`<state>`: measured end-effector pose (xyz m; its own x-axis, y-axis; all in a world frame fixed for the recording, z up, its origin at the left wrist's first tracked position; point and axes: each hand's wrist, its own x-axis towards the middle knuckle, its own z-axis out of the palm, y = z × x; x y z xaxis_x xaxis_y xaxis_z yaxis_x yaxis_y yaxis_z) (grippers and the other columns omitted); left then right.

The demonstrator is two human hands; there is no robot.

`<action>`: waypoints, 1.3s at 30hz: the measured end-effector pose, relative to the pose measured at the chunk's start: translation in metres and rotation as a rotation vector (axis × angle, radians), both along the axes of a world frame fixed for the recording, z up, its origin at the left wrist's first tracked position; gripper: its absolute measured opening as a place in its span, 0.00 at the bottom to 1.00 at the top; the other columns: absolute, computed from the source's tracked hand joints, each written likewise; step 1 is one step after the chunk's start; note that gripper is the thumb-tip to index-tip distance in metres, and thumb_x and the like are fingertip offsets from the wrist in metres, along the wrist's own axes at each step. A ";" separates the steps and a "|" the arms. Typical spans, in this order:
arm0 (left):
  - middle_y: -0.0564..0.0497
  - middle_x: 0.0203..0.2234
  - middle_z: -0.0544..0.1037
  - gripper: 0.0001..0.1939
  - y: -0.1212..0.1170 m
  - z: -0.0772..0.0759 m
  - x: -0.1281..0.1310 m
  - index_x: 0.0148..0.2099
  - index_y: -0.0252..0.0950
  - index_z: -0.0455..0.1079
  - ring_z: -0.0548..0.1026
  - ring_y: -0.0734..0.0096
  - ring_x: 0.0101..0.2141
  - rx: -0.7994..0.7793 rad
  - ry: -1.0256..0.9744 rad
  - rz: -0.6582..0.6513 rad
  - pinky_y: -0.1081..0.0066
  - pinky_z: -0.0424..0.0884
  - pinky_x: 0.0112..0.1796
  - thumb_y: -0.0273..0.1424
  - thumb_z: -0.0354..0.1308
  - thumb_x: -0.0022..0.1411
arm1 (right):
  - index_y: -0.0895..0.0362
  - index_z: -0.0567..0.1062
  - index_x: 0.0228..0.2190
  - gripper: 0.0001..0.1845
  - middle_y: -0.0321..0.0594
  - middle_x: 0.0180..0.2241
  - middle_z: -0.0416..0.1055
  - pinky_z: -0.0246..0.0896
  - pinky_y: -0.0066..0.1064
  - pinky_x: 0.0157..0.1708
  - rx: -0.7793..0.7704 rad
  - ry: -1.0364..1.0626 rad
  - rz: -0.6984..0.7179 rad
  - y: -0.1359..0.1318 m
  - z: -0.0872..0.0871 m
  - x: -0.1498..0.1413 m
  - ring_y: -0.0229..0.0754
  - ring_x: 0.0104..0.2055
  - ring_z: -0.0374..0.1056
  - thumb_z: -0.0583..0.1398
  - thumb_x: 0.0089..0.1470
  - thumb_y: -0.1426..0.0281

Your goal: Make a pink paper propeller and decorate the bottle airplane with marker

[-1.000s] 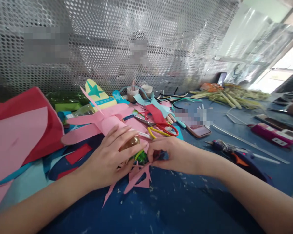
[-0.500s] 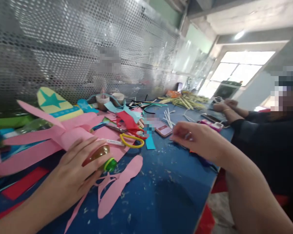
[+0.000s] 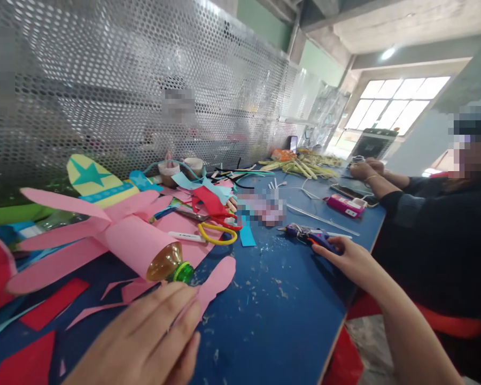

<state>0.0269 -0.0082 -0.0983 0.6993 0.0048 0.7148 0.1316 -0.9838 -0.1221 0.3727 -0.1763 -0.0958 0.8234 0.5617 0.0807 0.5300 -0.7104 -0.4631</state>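
Gripping one glue gun at right with the right hand; near, covering part of one pink cutout with the left hand, fingers pressed together (cannot tell if pinching it). Counting one wrapped bottle left, two cups farther. Facing a blue table, perforated screen, far-right window.

Bottle on table, scissors to its right, glue gun farther right, cups behind scissors, panel behind cups
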 end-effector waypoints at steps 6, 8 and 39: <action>0.47 0.45 0.79 0.19 -0.008 -0.034 -0.001 0.51 0.33 0.72 0.76 0.60 0.46 0.165 0.022 0.041 0.66 0.71 0.45 0.39 0.51 0.66 | 0.53 0.69 0.24 0.23 0.49 0.27 0.74 0.62 0.45 0.38 0.047 -0.001 -0.060 0.003 -0.002 0.000 0.61 0.37 0.71 0.60 0.36 0.47; 0.47 0.45 0.79 0.21 -0.003 -0.038 -0.004 0.51 0.34 0.72 0.75 0.60 0.46 0.178 0.050 0.039 0.66 0.72 0.45 0.42 0.51 0.65 | 0.52 0.67 0.20 0.21 0.46 0.23 0.72 0.62 0.45 0.36 0.085 0.020 -0.094 0.005 -0.002 0.002 0.62 0.34 0.71 0.62 0.34 0.48; 0.45 0.45 0.80 0.20 -0.034 0.006 -0.002 0.49 0.30 0.74 0.77 0.63 0.46 -0.064 0.255 0.064 0.69 0.72 0.47 0.34 0.43 0.72 | 0.54 0.78 0.33 0.22 0.37 0.29 0.79 0.67 0.29 0.28 -0.259 0.104 0.922 0.026 0.061 -0.119 0.43 0.28 0.73 0.54 0.60 0.52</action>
<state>0.0247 -0.0418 -0.0925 0.8536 0.0942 0.5123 0.1665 -0.9813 -0.0969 0.2534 -0.1503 -0.0347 0.0452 0.9817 -0.1850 0.8962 -0.1217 -0.4267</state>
